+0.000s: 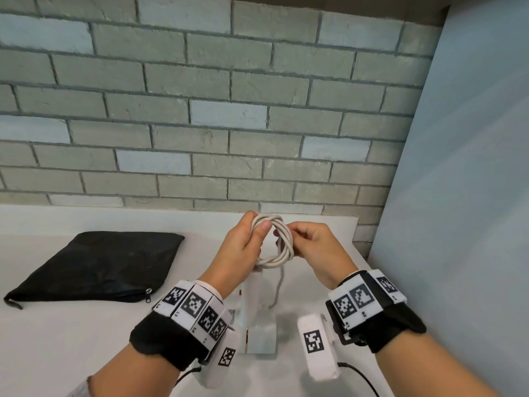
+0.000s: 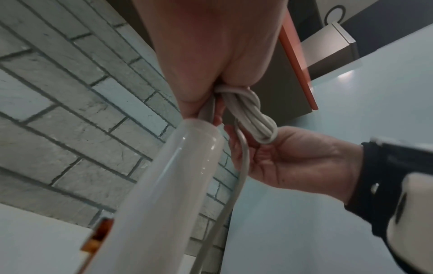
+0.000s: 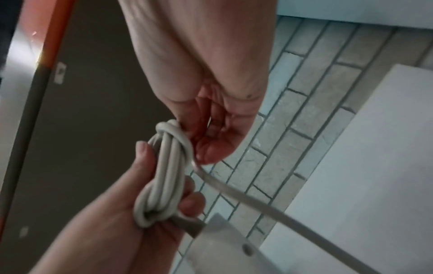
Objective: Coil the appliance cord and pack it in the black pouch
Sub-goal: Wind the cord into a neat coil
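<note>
A white cord (image 1: 276,260) is wound into a small coil held above the white table. My left hand (image 1: 247,239) grips the coil's left side, thumb over the strands. My right hand (image 1: 300,239) pinches the coil's right side. In the wrist views the coil (image 2: 251,118) (image 3: 165,176) shows several parallel strands with a wrap across them. A loose length (image 1: 279,287) hangs down to the white appliance (image 1: 259,313), a smooth white body (image 2: 164,194) below my left hand (image 2: 211,55). The black pouch (image 1: 100,265) lies flat at the left, zipper pull (image 1: 148,293) near its front corner.
A grey brick wall (image 1: 200,110) stands close behind the table. A pale blue panel (image 1: 458,196) closes off the right side. The white table (image 1: 71,353) runs left and forward of the pouch.
</note>
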